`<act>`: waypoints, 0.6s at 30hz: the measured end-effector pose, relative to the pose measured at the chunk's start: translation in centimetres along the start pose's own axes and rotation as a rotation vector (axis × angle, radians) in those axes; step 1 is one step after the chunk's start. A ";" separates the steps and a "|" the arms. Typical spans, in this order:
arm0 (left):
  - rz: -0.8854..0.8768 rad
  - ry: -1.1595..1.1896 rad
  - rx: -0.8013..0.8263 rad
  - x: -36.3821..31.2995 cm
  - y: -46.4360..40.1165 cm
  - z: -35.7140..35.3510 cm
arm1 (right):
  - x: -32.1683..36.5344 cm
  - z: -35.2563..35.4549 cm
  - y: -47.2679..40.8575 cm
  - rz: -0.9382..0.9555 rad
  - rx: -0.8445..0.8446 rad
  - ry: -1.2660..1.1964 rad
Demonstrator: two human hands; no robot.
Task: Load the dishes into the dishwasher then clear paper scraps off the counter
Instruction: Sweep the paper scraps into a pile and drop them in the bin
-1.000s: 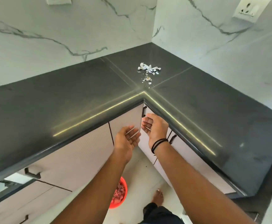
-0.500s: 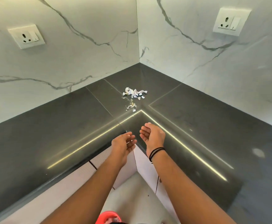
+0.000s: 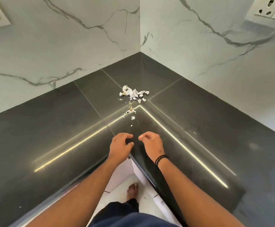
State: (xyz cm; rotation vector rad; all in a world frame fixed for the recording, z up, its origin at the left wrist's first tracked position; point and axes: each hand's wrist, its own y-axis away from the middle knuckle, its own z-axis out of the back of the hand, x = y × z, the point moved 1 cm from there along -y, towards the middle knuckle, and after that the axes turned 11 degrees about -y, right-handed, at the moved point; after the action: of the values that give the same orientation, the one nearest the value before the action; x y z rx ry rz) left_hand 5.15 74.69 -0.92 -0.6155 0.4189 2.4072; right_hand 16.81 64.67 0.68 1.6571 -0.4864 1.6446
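— Two hands over the counter's inner corner, right? What are they holding?
— Nothing. The left hand (image 3: pixel 119 147) hangs palm down above the counter (image 3: pixel 51 136) just by its front edge, fingers loosely curled. The right hand (image 3: pixel 151 145) is beside it, a little apart, fingers bent in the same slack way, with a black band (image 3: pixel 161 159) round the wrist.
— And the paper scraps?
— The paper scraps (image 3: pixel 132 94) lie in a small white heap further back, between the hands and the counter's back corner where the two marble walls (image 3: pixel 68 46) meet. A thin trail of smaller bits (image 3: pixel 130 110) runs from the heap toward the hands and stops short of the fingertips.
— Touching anything?
— No, neither hand reaches them.
— Anything else in sight?
— Wall sockets (image 3: pixel 267 9) at the upper left and right edges, and below the counter's front edge a bare foot (image 3: pixel 132 191) on the pale floor
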 end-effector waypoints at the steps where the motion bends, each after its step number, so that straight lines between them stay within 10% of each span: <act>1: -0.048 -0.071 0.006 0.8 -0.9 -0.2 | -0.4 -0.3 -0.6 0.003 0.043 0.055; 7: -0.337 -0.316 0.123 4.6 -6.9 0.7 | -0.5 -4.9 -5.9 0.140 0.232 0.220; 18: -0.363 -0.103 0.173 7.2 -17.9 4.3 | 2.7 -9.4 -18.0 0.091 -0.038 -0.026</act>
State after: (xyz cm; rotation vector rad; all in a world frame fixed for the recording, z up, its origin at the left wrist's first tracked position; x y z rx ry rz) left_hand 9.94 93.70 -3.68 -0.4446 0.4257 2.0226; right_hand 23.53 83.82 -1.78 1.6520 -0.6107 1.6709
